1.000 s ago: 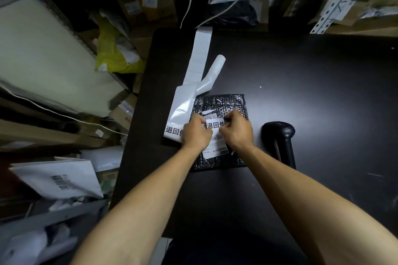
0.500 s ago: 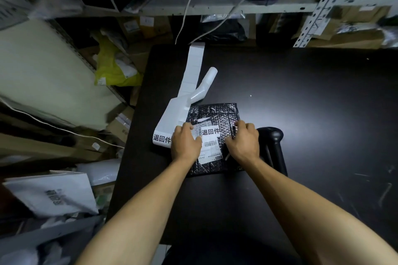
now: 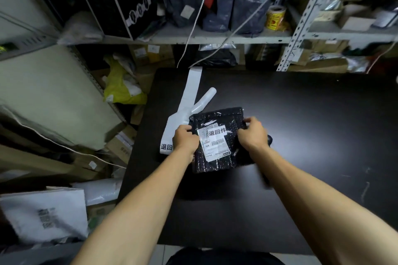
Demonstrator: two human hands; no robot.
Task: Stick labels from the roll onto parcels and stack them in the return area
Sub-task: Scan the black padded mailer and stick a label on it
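A black bubble-wrap parcel (image 3: 217,158) is tilted up off the black table (image 3: 301,135), carrying a white shipping label with a barcode and a smaller white sticker with three black characters (image 3: 217,131). My left hand (image 3: 185,138) grips the parcel's left edge. My right hand (image 3: 253,133) grips its right edge near the top corner. A white label strip (image 3: 185,112) runs from the table's back edge toward my left hand, its near end printed with the same characters.
A black barcode scanner (image 3: 269,139) lies mostly hidden behind my right hand and arm. Metal shelves (image 3: 215,38) behind the table hold dark bags, a black box and a yellow tape roll (image 3: 275,17). Cardboard, white mailers and a yellow bag crowd the floor at left.
Both hands left the sticker, moved out to the parcel's edges and lifted it off the table. My view has tipped upward toward the shelves.
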